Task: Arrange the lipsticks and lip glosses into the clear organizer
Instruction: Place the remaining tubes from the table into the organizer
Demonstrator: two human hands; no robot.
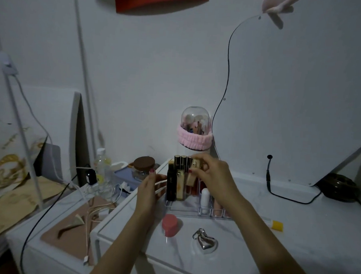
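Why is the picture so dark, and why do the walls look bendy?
Head view: the room is dimly lit, so colours look grey and the tubes in the clear organizer show no readable labels; the wide-angle lens curves the edges, bending the white pole at left; the right hand and left hand stay fairly sharp, with little glare.

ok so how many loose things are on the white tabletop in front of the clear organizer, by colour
Pink: 1, the pink cap
Silver: 1, the silver heart keychain
White and yellow: 1, the yellow-capped tube
Total: 3

The tube is partly hidden behind the right forearm. All three lie in front of the clear organizer.
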